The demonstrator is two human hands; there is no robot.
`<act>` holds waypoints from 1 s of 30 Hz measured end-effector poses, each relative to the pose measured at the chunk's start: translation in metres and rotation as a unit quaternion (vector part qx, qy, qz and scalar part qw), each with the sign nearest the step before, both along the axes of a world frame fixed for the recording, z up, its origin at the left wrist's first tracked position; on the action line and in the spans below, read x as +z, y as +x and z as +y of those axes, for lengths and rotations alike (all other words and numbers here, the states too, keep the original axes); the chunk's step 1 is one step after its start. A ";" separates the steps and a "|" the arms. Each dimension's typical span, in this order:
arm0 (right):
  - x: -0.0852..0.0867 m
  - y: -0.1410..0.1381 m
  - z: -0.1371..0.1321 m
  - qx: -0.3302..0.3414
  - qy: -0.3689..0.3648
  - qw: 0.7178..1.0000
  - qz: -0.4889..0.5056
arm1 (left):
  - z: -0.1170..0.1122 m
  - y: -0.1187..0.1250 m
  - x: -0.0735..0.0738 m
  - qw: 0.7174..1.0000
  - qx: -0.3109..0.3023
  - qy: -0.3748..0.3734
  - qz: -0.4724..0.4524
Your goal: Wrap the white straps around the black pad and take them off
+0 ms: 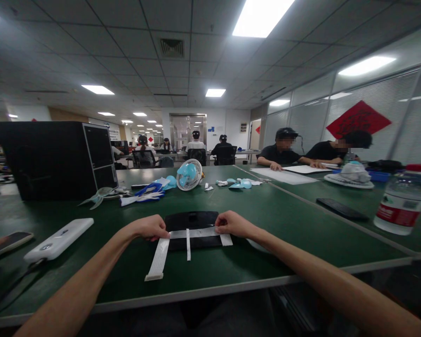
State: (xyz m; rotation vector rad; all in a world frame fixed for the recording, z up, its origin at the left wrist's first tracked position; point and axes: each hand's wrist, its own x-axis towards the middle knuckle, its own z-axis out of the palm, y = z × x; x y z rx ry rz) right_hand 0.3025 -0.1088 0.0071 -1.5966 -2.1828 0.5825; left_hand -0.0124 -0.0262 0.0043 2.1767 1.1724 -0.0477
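Observation:
A flat black panel [191, 219] lies on the green table in front of me. Across it runs a pale translucent strip, which looks like tape [196, 232]. My left hand [153, 226] pinches the strip's left end, its fingertips over the panel's left side. At the other end, my right hand [229, 223] has thumb and finger closed on the strip. A long white flat ribbon-like band [158, 260] slants down from beneath my left hand. A narrow white band [188, 245] crosses the strip near the middle. Below my right hand a short white band [226, 239] sticks out.
Beyond the panel lie a small fan [189, 175], blue-and-white gloves [143, 194] and light-blue fan blades [240, 183]. A black case [52, 159] stands left, near a white power bank [59, 238]. At right are a phone [341, 209] and a water bottle [402, 201]. Other people sit opposite.

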 end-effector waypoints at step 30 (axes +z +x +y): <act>0.003 -0.069 -0.025 0.212 0.220 0.927 -0.215 | -0.032 0.028 0.011 0.961 -0.204 0.183 -0.020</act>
